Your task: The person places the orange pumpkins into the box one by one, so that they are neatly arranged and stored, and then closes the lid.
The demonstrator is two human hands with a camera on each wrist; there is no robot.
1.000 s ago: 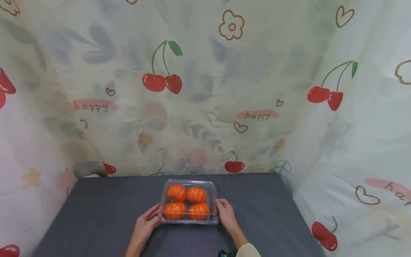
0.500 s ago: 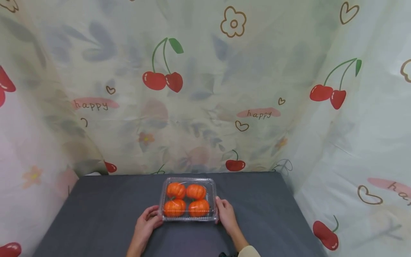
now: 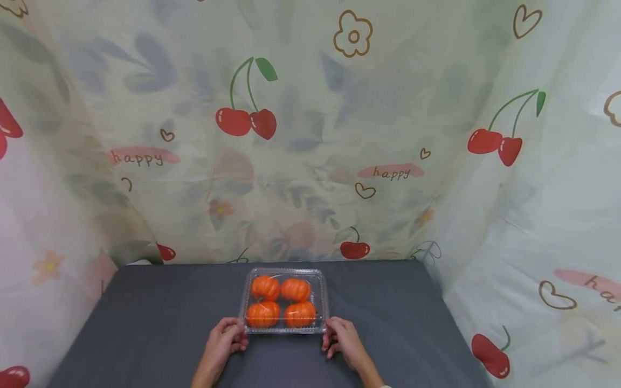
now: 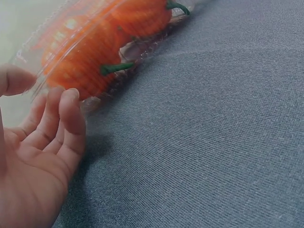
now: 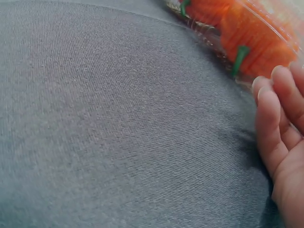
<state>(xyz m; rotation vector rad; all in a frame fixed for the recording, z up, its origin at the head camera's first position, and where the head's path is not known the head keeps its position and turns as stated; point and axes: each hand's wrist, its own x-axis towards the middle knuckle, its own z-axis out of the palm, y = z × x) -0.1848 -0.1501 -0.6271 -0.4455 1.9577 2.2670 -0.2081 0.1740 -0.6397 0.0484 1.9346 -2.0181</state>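
A clear plastic clamshell container [image 3: 283, 330] lies on the dark table, its lid down over several orange toy pumpkins [image 3: 263, 314]. My left hand [image 3: 222, 342] pinches its front left corner with curled fingers; in the left wrist view the rim passes between thumb and fingertips. At the front right corner, my right hand [image 3: 344, 342] holds the rim, its lower fingers bent beneath. The right wrist view shows these fingers [image 5: 270, 109] beside the container, with the thumb out of frame. Green stems [image 4: 116, 68] show through the plastic.
A dark grey cloth [image 3: 160, 312] covers the table. Behind it and at both sides hang pale curtains [image 3: 301, 108] printed with cherries, hearts and flowers. The container sits near the table's back edge.
My right hand has slid from the container's right side down to its front right corner, and its fingers have curled. My left hand has shifted slightly around the left corner. The container stays put.
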